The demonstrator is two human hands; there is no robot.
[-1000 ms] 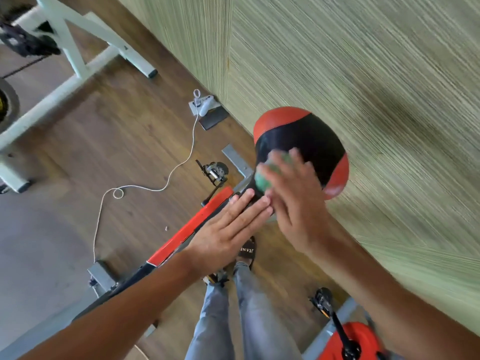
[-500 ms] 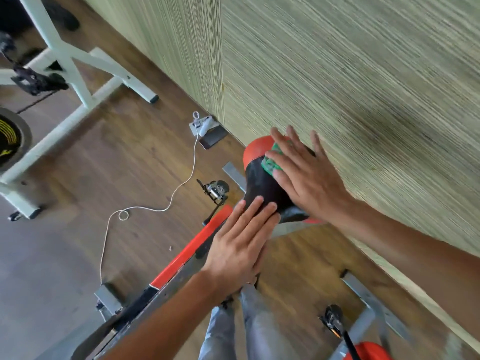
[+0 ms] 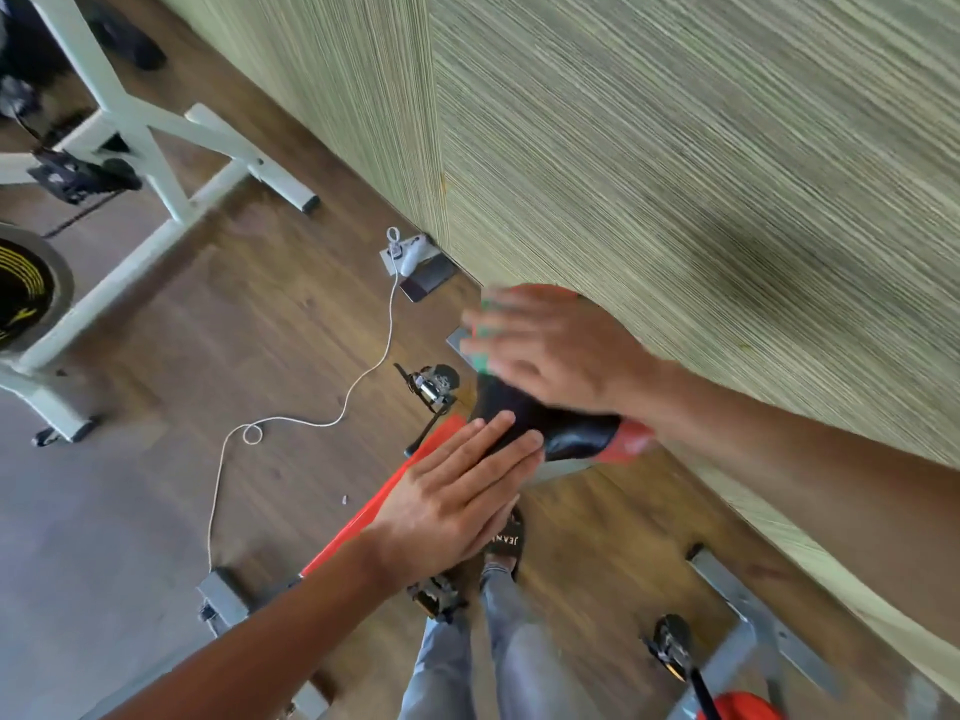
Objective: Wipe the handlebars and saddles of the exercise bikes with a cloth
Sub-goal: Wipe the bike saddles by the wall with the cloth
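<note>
Head view: we are seeing no bins, trays or other containers in frame, so nothing to log there. We are looking down at a black saddle (image 3: 571,433) with red trim at its edges, glossy, sitting near mid-frame just beside the green striped wall (image 3: 675,174). Most of its top is hidden under the hands. The right hand (image 3: 550,345) is lying flat on the far part of the saddle, fingers straight and motion-blurred, pressing a green cloth (image 3: 485,332) against it; only small bits of cloth are showing between and past the fingers. We are not seeing any curl or pinch, so the hand is flat on the cloth rather than grasping it. The left hand (image 3: 457,491) is lying flat too, fingers straight and together, fingertips touching the saddle's near black end, holding nothing. Below it a red frame bar (image 3: 384,498) is running down-left. A pedal (image 3: 434,384) is showing left of the saddle. A white cable (image 3: 291,418) is trailing across the wooden floor (image 3: 234,330) from a plug (image 3: 408,252) at the wall base. A white bike frame (image 3: 140,148) is standing at upper left. Grey trouser legs (image 3: 493,662) and a black sandal (image 3: 506,537) are showing at the bottom.
</note>
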